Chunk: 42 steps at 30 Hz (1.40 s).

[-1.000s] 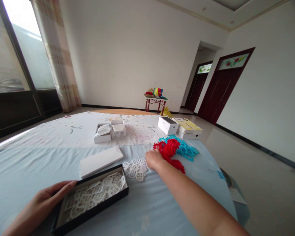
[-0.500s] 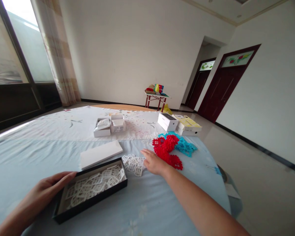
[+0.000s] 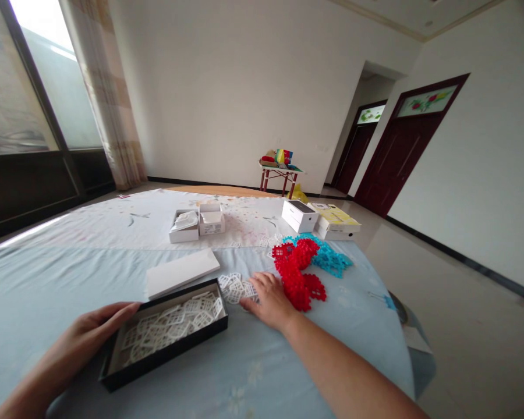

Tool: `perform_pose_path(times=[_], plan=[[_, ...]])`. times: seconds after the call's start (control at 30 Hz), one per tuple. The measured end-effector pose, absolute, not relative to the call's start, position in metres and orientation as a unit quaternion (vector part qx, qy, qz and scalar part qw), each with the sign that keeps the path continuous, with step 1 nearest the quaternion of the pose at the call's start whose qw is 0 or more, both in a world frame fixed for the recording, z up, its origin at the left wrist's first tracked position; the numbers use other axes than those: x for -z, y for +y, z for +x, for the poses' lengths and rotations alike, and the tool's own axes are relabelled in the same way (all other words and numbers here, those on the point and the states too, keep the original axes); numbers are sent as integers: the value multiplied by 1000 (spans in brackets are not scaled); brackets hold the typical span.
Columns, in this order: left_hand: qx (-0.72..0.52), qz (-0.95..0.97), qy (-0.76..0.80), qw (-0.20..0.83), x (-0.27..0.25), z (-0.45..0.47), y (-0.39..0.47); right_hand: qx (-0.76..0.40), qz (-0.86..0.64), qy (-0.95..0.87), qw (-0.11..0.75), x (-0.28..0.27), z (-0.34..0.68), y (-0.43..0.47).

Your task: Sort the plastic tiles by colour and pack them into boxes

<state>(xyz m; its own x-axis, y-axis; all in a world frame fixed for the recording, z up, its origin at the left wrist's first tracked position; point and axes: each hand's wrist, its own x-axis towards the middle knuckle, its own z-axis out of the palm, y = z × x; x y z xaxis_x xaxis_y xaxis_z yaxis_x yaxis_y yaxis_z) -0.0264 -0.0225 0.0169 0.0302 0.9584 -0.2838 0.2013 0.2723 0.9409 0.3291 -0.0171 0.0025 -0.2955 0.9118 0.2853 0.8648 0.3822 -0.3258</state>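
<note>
My left hand (image 3: 91, 331) grips the left end of a shallow black box (image 3: 166, 353), thumb along its rim. Inside lie many flat white plastic window-shaped pieces (image 3: 174, 323). Just past the box's right end, a loose pile of white plastic pieces (image 3: 233, 287) rests on the cloth. My right hand (image 3: 268, 299) is over the right side of this pile, palm down, thumb and fingers apart, touching the pieces. Right beside its fingers is a heap of red plastic pieces (image 3: 293, 276), with blue plastic pieces (image 3: 332, 260) behind it.
A white lid (image 3: 183, 273) lies behind the black box. Farther back stand an open small white box (image 3: 184, 227), a white phone box (image 3: 299, 216) and a yellow-and-white box (image 3: 336, 221). More white pieces (image 3: 271, 240) lie behind the red heap. A chair (image 3: 413, 343) stands at the table's right edge.
My right hand has come down and nearer to me onto the white pile, its fingers now bent over the pieces. My left hand keeps its grip on the box.
</note>
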Motion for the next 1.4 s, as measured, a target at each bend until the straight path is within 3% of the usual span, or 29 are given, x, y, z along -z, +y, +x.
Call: perform_pose_path(times=[0.2,0.67,0.87,1.1,1.3,1.4], plan=[[-376,490,603,505,-7,-34,-14,-31,-569,-798,197,-5,324,-22],[-367,506,600,499,-26,-17,-30,-89,-519,-805,273,-2,319,-24],[-372,530,585,488,-34,-12,-33,-140,-502,-775,357,-13,328,-11],[-379,517,560,525,-31,-11,-35,-197,-431,-740,478,-65,294,3],[-391,513,567,512,-35,-9,-36,-220,-372,-788,439,-85,236,-6],[-407,501,568,511,-37,-7,-37,-288,-340,-806,389,-79,227,-8]])
